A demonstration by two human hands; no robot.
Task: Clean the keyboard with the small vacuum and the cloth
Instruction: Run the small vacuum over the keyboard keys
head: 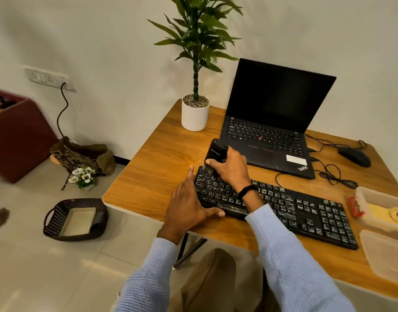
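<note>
A black keyboard (301,212) lies slantwise on the wooden table (153,176), its keys flecked with pale dust. My right hand (231,167) grips a small black vacuum (215,153) and holds its nozzle down on the keyboard's far left corner. My left hand (189,206) rests with straight fingers against the keyboard's left end, thumb along its front edge. A yellow cloth (387,213) lies in a clear plastic box (369,197) at the table's right edge.
An open black laptop (270,136) stands behind the keyboard, with a potted plant (195,113) to its left and a black mouse (354,156) with loose cables to its right. A second clear box (387,255) sits at the right. On the floor stands a dark basket (56,219).
</note>
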